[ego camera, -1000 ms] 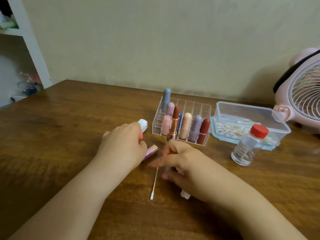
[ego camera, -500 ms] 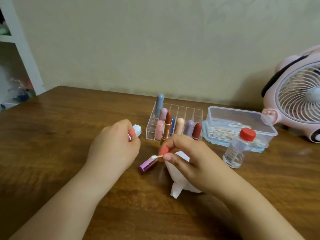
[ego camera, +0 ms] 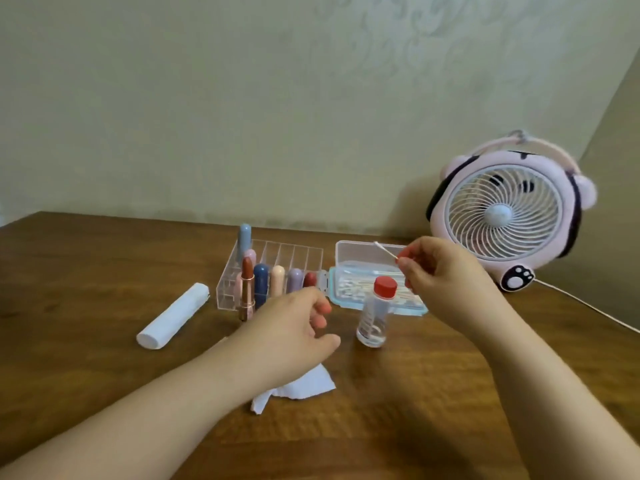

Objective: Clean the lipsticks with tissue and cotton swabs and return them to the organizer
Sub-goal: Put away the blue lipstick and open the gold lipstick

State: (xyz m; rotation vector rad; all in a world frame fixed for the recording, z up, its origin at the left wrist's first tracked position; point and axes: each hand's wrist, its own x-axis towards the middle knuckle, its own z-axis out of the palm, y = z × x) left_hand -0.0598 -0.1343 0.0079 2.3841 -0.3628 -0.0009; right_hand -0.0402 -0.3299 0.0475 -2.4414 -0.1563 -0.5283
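My right hand (ego camera: pixel 440 275) pinches a cotton swab (ego camera: pixel 385 250) and holds it above the open swab box (ego camera: pixel 349 252). My left hand (ego camera: pixel 294 327) hovers with loosely curled fingers just left of a small clear bottle with a red cap (ego camera: pixel 375 311), holding nothing. An open lipstick in a rose-gold case (ego camera: pixel 247 289) stands upright on the table in front of the clear organizer (ego camera: pixel 298 252), which holds several capped lipsticks. A crumpled tissue (ego camera: pixel 301 388) lies partly under my left wrist. A rolled white tissue (ego camera: pixel 175 317) lies to the left.
A pink desk fan (ego camera: pixel 502 213) stands at the back right against the wall, its white cord (ego camera: pixel 588 308) trailing over the wooden table (ego camera: pixel 86 271). The purple lipstick cap is hidden from view.
My right hand has lifted the swab from the table up and right, over the swab box. My left hand let go of the tissue roll and moved right toward the bottle. The view tilted up.
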